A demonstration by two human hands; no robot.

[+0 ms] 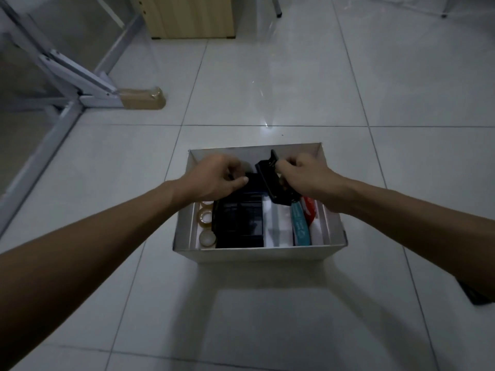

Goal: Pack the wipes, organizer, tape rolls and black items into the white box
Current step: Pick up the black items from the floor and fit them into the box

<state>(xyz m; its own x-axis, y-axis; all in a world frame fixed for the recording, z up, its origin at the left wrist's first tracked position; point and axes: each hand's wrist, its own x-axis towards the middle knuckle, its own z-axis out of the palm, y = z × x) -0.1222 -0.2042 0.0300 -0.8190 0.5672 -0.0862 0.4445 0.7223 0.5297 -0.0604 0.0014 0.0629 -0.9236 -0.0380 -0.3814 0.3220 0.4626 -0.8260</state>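
The white box (257,254) stands open on the tiled floor. Inside at the left lie clear tape rolls (205,219), beside them a black mesh organizer (239,223), and at the right a teal-and-white wipes pack (301,226) next to a red-and-white pack (310,211). My left hand (214,178) grips the organizer's far top edge. My right hand (302,176) holds a black item (270,175), tilted, over the box's far middle.
A grey metal frame (72,76) with a cardboard-wrapped foot (143,99) stands at the far left. A wooden cabinet (187,17) is at the back. A dark object (475,294) lies at the right edge under my forearm.
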